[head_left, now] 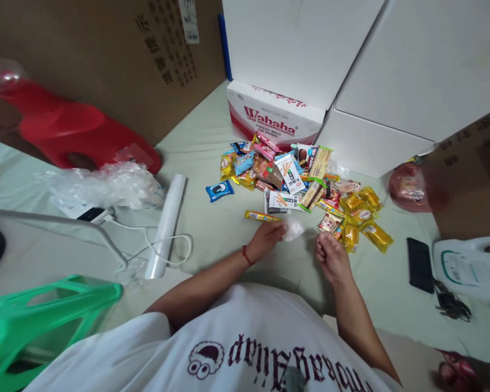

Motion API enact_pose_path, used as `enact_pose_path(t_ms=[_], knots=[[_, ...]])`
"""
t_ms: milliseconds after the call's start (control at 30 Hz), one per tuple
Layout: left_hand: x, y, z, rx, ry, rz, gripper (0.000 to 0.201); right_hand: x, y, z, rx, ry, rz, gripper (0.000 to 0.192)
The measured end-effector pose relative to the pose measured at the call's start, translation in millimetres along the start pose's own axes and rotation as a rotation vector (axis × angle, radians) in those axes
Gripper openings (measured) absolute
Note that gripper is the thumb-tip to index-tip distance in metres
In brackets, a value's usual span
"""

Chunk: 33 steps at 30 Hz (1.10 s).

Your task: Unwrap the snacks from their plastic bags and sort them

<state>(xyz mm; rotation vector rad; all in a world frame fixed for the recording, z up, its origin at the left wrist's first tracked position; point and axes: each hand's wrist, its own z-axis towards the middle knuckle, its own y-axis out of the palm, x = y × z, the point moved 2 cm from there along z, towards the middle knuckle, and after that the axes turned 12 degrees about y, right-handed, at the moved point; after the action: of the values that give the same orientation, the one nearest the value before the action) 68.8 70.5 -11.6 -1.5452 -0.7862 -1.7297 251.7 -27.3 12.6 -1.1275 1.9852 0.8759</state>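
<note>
My left hand (267,237), with a red string at the wrist, pinches a small clear plastic bag (293,228) over the pale green surface. My right hand (330,253) is closed in a fist just right of it, apart from the bag, close to the yellow packets (361,218). Beyond both hands lies a pile of snack packets (288,174) in many colours. A blue packet (219,190) lies apart at the left of the pile, and a long yellow bar (262,216) lies nearest my left hand.
A roll of clear bags (166,224) and crumpled plastic (106,185) lie left, by a white cable (163,242). Red stool (71,133) and green stool (32,321) stand left. A Wahaha box (273,117) and white boxes (375,81) are behind. Black phone (420,265), keys (451,305), white jug (471,268) right.
</note>
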Motion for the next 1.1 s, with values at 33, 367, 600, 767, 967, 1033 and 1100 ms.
enact_pose_path(t_ms=[33,367,600,767,967,1033,1100], knots=[[-1,1.0,-3,0.014,0.005,0.022,0.053,3,3,0,-0.006,-0.019,-0.063,0.042],[-15,-2.5,-15,0.406,-0.153,-0.139,0.034,13,34,25,0.012,-0.101,-0.203,0.033],[-17,-10.4,-16,0.489,-0.295,-0.634,0.047,17,9,22,-0.079,0.011,0.057,0.039],[-10,-12.6,-11,0.43,-0.154,-0.702,0.048,27,-7,23,0.102,-0.062,-0.025,0.047],[-1,-8.9,-11,0.274,0.014,-0.312,0.038,-8,11,24,0.283,-0.677,-0.779,0.066],[1,-8.4,-12,0.228,0.048,-0.216,0.037,-22,24,29,0.161,-0.802,-0.952,0.038],[2,-11.1,-13,0.272,0.037,-0.204,0.036,-34,32,34,0.053,-0.861,-1.003,0.021]])
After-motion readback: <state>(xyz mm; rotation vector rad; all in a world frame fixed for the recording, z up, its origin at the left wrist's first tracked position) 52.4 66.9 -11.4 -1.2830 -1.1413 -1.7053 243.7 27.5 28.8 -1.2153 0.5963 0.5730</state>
